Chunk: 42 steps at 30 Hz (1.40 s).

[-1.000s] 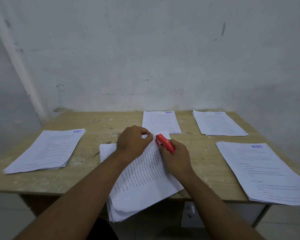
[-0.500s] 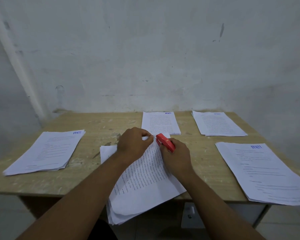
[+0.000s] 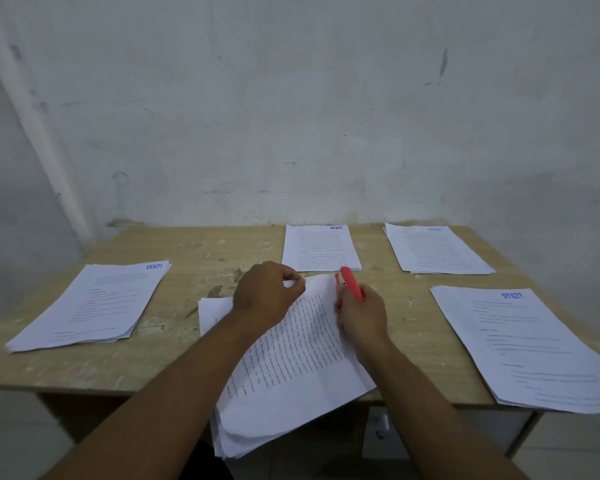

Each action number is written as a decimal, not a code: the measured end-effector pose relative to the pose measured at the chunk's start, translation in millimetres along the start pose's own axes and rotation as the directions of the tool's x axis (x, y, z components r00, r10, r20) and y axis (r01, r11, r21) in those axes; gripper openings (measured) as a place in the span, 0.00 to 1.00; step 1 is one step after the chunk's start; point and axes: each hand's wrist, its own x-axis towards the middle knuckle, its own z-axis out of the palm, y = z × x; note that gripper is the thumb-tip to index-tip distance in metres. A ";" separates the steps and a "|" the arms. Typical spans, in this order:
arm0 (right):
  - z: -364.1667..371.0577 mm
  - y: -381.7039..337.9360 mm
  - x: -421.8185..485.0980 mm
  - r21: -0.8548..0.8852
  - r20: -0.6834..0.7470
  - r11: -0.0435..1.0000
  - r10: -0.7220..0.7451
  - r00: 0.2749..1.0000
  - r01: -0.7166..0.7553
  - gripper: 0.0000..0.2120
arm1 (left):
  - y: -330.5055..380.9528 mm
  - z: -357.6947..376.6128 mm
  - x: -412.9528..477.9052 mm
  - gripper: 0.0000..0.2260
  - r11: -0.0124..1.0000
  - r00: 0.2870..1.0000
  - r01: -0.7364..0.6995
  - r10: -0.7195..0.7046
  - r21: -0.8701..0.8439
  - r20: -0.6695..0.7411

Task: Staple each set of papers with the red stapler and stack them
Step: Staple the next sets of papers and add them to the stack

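Left hand: the bare left hand [image 3: 267, 292] sits curled on the far corner of the white printed paper set in the middle [image 3: 302, 344], thumb and fingertips pinched together on the sheet's top edge, which lifts slightly there.
Right hand: the bare right hand [image 3: 361, 315] is wrapped around the rear of the small red plastic stapler [image 3: 352, 284], fingers closed on it.
Stapler: its nose points away from the person and sits right at the top right corner of the middle set; its mouth looks slightly parted, though I cannot tell whether paper sits inside it.
Middle set: lies askew on a thicker pile of white sheets [image 3: 257, 431] that hangs over the near edge of the worn light wooden table [image 3: 194, 258].
Left pile: a white stack with blue heading [image 3: 90, 306] lies well apart at the left.
Far piles: two white printed stacks, one at centre back [image 3: 321, 247], just beyond the stapler, one at right back [image 3: 433, 249].
Right pile: a larger white stack with blue heading [image 3: 523, 344] reaches the near right edge.
Behind: a scuffed whitewashed wall [image 3: 291, 116].
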 end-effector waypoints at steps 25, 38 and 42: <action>-15.4 -6.9 4.4 -0.082 -0.290 0.975 -0.221 0.931 0.206 0.11 | -41.1 -36.8 20.2 0.12 0.926 0.924 0.173 -0.271 -0.335 -0.271; -25.2 -46.9 32.5 0.112 -0.064 0.977 0.191 0.980 -0.183 0.22 | -66.3 -38.9 10.4 0.07 0.937 0.993 0.120 -0.119 -0.327 0.024; -32.3 -62.1 42.1 0.142 0.264 0.975 0.128 0.956 -0.170 0.13 | -55.0 -38.6 8.9 0.06 0.930 0.985 0.060 0.003 -0.363 0.171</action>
